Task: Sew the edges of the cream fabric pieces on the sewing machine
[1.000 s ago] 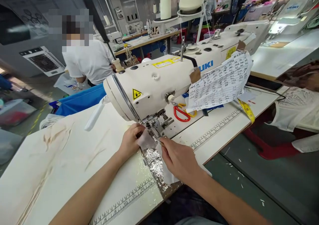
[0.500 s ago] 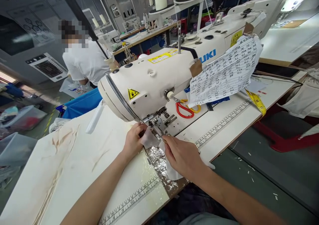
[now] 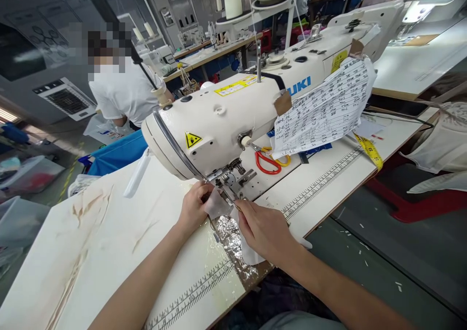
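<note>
A small piece of white fabric [image 3: 217,204] lies at the needle area of a white sewing machine [image 3: 204,130]. My left hand [image 3: 194,207] is closed at the fabric's left edge, with fingertips bent in under the machine head. On the other side, my right hand [image 3: 264,228] is closed, thumb and forefinger pinched near the presser foot [image 3: 226,180]. A narrow metal strip [image 3: 229,193] runs towards those fingertips; whether they grip it or only cloth is hidden. More white cloth [image 3: 251,253] hangs below my right palm, over a shiny taped patch [image 3: 230,235].
Red- and yellow-handled scissors [image 3: 268,163] lie behind the needle area. A handwritten sheet [image 3: 324,116] is taped to the machine. A yellow tape measure [image 3: 369,151] drapes over the table's edge [image 3: 314,230]. Beyond the table stand a blue bin [image 3: 116,154] and a person in white [image 3: 124,94].
The view has shifted slightly, so the machine and table sit a little further left. Both hands keep nearly the same place and hold at the fabric.
</note>
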Available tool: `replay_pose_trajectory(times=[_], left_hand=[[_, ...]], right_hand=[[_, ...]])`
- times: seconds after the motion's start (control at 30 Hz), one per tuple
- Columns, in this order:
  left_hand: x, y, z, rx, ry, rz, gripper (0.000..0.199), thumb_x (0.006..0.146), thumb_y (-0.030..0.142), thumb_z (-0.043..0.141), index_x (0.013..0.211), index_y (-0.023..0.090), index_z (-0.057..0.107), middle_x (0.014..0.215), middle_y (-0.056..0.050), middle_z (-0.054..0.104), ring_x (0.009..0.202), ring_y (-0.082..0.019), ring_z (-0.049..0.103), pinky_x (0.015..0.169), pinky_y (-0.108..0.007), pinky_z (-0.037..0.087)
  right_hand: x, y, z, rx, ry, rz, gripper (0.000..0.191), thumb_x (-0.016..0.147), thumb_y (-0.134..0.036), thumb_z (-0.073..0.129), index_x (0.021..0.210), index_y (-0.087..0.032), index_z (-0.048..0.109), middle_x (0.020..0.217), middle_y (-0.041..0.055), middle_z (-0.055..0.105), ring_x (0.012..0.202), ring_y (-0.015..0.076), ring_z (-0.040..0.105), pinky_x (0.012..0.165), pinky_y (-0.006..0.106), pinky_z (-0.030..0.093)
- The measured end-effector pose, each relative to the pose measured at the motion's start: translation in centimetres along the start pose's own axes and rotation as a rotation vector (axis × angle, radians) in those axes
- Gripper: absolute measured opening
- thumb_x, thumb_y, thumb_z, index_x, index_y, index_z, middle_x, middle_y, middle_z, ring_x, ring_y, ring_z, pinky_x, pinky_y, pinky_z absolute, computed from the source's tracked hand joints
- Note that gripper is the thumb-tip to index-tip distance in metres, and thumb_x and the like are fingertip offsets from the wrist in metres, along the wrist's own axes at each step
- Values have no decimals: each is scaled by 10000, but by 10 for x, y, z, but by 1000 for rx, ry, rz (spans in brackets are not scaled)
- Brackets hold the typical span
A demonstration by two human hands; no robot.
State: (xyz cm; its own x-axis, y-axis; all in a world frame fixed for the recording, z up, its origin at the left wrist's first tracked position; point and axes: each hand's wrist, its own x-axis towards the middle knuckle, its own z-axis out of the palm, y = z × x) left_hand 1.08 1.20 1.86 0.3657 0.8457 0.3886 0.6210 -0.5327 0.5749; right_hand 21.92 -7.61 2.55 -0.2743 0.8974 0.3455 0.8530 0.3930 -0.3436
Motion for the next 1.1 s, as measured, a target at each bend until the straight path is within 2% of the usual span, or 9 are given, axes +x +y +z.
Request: replay_pose_trajectory(times=[0.3,0.57,0.83,0.97,1.1], left_hand=[[1,0,0,10,16,3,212,892,384,568,824,203,652,896,-46,683,812,-174,640,688,-279,508],[0,4,0,10,5,-3,204,892,384,562,828,204,631,900,-43,669,825,-174,626,709,-289,500],[2,17,3,215,-25,-63,264,903,416,467,844,206,617,889,-58,640,825,-202,595,674,-312,474],[2,14,4,248,-36,-52,289,909,430,448,868,204,623,895,-68,640,837,-214,593,668,-320,466],[3,8,1,190,-14,-23,283,906,441,471,845,210,623,876,-61,659,801,-203,600,657,-311,467]], right_hand=[[1,-1,2,-31,-20,24,288,996,-193,403,1187,-164,616,878,37,743,676,160,705,482,287,294],[3,-1,1,-40,-40,10,316,1006,-191,399,1243,-154,605,946,41,744,709,158,710,496,286,358],[4,-2,1,-79,-117,20,347,1021,-196,374,1304,-145,570,1020,58,738,749,163,716,507,285,385],[4,-3,1,-88,-114,33,340,1021,-195,383,1310,-153,556,1002,49,735,752,166,714,505,290,384],[3,-3,2,-81,-103,36,324,1019,-200,392,1296,-157,556,974,47,731,734,164,706,496,291,374]])
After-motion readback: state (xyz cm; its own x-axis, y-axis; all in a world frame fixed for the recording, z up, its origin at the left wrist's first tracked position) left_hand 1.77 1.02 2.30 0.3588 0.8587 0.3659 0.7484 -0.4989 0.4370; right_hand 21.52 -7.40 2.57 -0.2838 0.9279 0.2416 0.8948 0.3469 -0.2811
